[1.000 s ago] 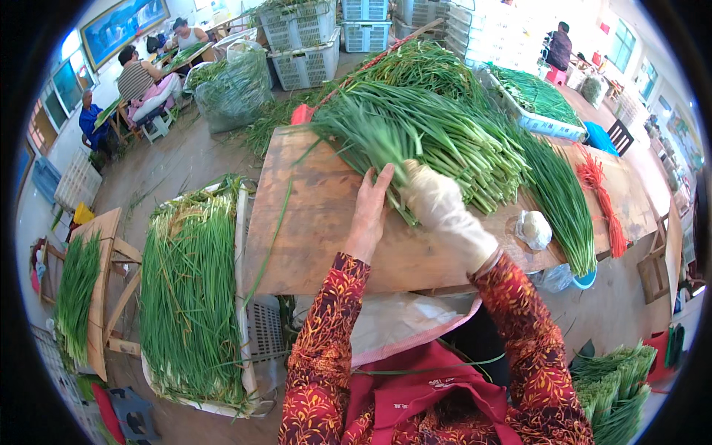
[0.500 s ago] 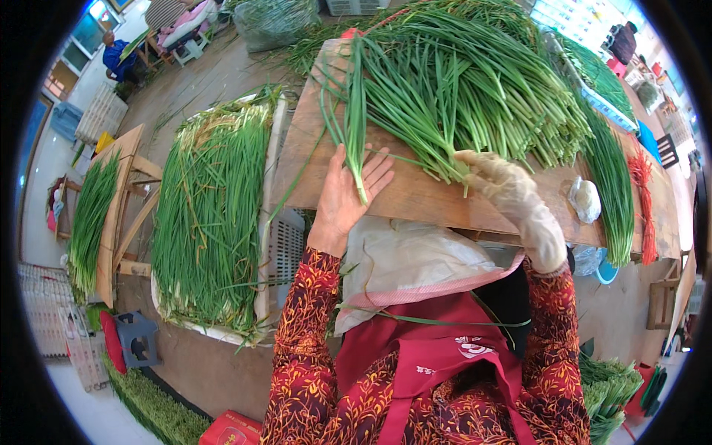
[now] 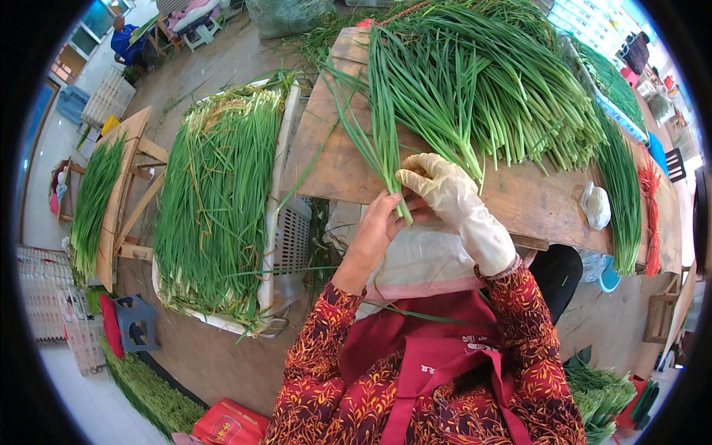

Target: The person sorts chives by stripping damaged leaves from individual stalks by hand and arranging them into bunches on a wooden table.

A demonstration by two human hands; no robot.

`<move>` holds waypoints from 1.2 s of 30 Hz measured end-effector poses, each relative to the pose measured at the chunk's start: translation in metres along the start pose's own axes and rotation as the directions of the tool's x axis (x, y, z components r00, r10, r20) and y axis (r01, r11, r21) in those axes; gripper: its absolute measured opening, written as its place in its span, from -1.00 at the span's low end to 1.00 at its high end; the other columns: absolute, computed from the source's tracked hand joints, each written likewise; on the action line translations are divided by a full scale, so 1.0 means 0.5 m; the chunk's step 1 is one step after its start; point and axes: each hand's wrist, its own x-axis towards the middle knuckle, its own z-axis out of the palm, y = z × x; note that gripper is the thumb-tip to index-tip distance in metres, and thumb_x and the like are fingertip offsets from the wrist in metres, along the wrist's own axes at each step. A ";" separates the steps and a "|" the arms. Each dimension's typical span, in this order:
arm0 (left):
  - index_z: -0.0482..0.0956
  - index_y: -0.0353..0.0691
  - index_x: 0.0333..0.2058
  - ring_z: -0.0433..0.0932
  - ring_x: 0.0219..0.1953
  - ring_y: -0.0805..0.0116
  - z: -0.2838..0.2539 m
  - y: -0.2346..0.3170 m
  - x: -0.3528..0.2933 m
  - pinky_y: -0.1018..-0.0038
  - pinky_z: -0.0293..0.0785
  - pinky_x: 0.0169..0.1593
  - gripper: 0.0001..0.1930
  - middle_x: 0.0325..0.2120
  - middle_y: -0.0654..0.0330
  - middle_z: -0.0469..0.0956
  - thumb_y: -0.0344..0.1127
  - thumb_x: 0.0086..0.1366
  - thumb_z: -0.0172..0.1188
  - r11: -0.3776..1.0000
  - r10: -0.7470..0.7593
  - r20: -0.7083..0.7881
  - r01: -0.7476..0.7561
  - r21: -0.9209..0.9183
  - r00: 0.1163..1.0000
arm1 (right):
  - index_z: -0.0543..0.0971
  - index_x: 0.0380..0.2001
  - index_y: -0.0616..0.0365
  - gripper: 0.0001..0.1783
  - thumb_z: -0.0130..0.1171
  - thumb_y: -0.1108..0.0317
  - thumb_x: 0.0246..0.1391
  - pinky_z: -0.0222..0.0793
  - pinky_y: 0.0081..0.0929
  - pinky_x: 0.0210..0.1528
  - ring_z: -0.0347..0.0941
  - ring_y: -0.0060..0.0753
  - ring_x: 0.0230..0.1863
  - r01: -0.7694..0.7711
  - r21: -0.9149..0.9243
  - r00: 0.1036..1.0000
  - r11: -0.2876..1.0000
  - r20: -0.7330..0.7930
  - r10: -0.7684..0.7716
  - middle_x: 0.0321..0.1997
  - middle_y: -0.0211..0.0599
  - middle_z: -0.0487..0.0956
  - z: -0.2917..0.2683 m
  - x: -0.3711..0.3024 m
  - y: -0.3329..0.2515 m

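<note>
My bare left hand (image 3: 380,224) pinches the pale stem ends of a small bunch of garlic chives (image 3: 386,141) at the table's front edge. The long green leaves of the bunch fan away from me over the wood. My right hand (image 3: 449,196), in a pale thin glove, has its curled fingers against the same stems, just above the left fingertips. What lies under the gloved fingers is partly hidden. Right beside is a second loose bunch (image 3: 456,137), in front of a large heap of garlic chives (image 3: 519,96) with stem ends toward me.
The wooden table (image 3: 326,167) carries a white bundle (image 3: 595,206) and red ties (image 3: 650,215) on the right. At left stands a crate heaped with chives (image 3: 222,208), then a blue-grey stool (image 3: 137,324). A white sack (image 3: 426,259) hangs below the table edge. Other people sit farther off.
My left hand has turned from open, palm up under the bunch, to gripping its stems. My right hand has left the neighbouring bunch and moved left to these stems. The view has shifted slightly.
</note>
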 end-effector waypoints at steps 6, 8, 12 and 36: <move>0.19 -0.38 -0.05 0.38 -0.14 0.20 0.008 -0.002 -0.018 0.31 0.32 -0.09 -0.59 -0.13 0.04 0.32 -0.24 0.20 -0.28 0.999 0.025 0.007 -0.025 0.035 1.000 | 0.46 -0.32 0.19 -0.70 0.05 0.19 -0.07 0.33 -0.58 -0.35 0.43 -0.52 -0.39 -0.154 0.273 0.984 0.949 0.130 0.122 -0.45 -0.31 0.50 0.006 0.006 0.020; 0.16 -0.39 -0.02 0.38 -0.14 0.20 0.002 -0.001 -0.023 0.32 0.32 -0.10 -0.57 -0.11 0.04 0.31 -0.23 0.20 -0.29 0.999 0.039 -0.004 -0.039 0.037 0.999 | 0.45 -0.32 0.21 -0.70 0.06 0.21 -0.06 0.32 -0.61 -0.35 0.42 -0.56 -0.40 -0.247 0.392 0.963 0.886 0.203 0.178 -0.45 -0.30 0.49 0.001 -0.004 -0.017; 0.05 -0.38 0.04 0.38 -0.14 0.22 0.007 -0.005 -0.026 0.36 0.34 -0.12 -0.52 -0.07 0.03 0.28 -0.22 0.19 -0.33 1.000 0.012 0.079 -0.011 -0.013 0.997 | 0.43 -0.31 0.23 -0.69 0.06 0.22 -0.06 0.33 -0.62 -0.42 0.41 -0.55 -0.45 -0.213 0.540 0.968 0.814 0.229 0.102 -0.46 -0.29 0.48 0.001 0.007 0.016; 0.39 -0.24 -0.26 0.41 -0.36 0.54 0.021 -0.036 -0.036 0.54 0.41 -0.26 -0.77 -0.39 0.29 0.44 -0.25 0.16 0.00 0.927 -0.026 -0.072 -0.003 -0.375 0.997 | 0.38 -0.37 0.19 -0.85 0.03 0.56 -0.09 0.33 -0.67 -0.34 0.38 -0.56 -0.36 0.027 0.790 0.993 0.612 0.050 -0.109 -0.34 -0.27 0.46 -0.001 -0.094 -0.001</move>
